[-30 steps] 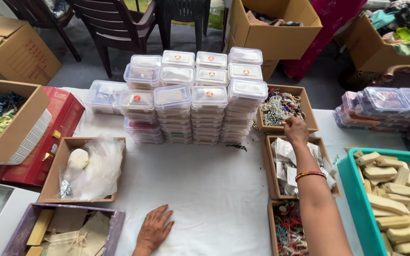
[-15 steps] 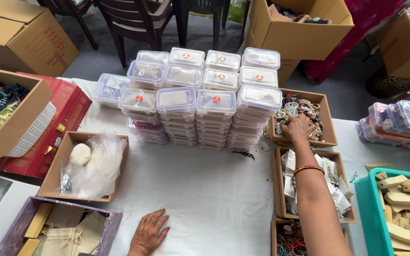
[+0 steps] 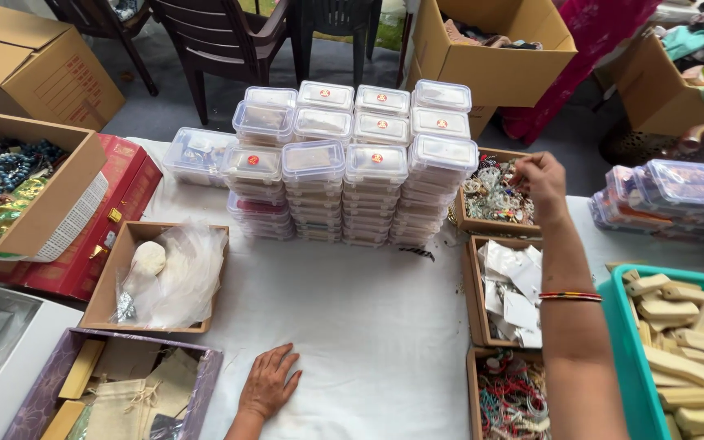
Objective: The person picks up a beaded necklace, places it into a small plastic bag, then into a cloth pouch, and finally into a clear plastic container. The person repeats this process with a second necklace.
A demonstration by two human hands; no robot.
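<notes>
My right hand point(image 3: 541, 183) reaches over a small cardboard tray of mixed jewellery point(image 3: 490, 195) at the back right, fingers pinched together on something small among the pieces; what it grips I cannot make out. A red and yellow bangle sits on that forearm. My left hand point(image 3: 269, 383) lies flat, fingers spread, on the white tablecloth point(image 3: 352, 326) near the front edge, holding nothing. It rests just right of a purple box point(image 3: 116, 391) with beige drawstring pouches.
Stacks of clear lidded plastic boxes point(image 3: 344, 171) fill the table's back middle. Trays of white cards point(image 3: 511, 289) and coloured threads point(image 3: 515, 399) line the right, beside a teal crate of wooden pieces point(image 3: 682, 358). Left are a tray with a plastic bag point(image 3: 160, 273) and a bead box point(image 3: 10, 183).
My right hand has stayed over the jewellery tray, lifting slightly with its fingers pinching. The view has shifted a little. My left hand has not moved.
</notes>
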